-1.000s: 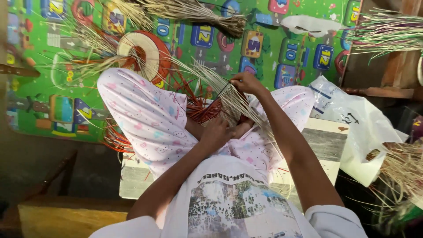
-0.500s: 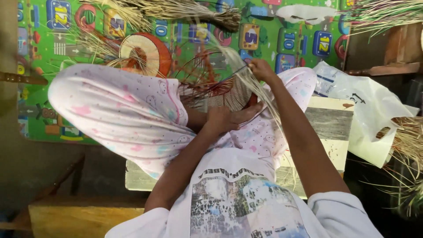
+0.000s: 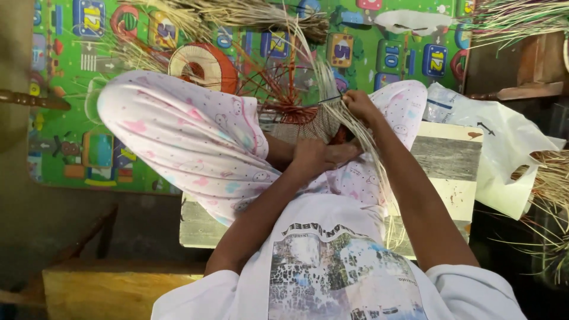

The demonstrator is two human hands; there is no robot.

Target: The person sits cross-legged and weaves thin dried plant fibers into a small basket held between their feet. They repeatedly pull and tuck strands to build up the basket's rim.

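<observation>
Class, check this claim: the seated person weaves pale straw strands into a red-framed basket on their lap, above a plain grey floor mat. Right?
Not quite. The head view shows the mat is bright green with colourful number tiles, not plain grey. The right hand does grip straw strands at the red-framed basket.

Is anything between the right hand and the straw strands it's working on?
Nothing visible: the right hand already grips the pale straw strands directly, above the red woven piece. The left hand rests just below it.

Left hand (image 3: 317, 155) lies flat and open; right hand (image 3: 358, 105) pinches shut.
</observation>
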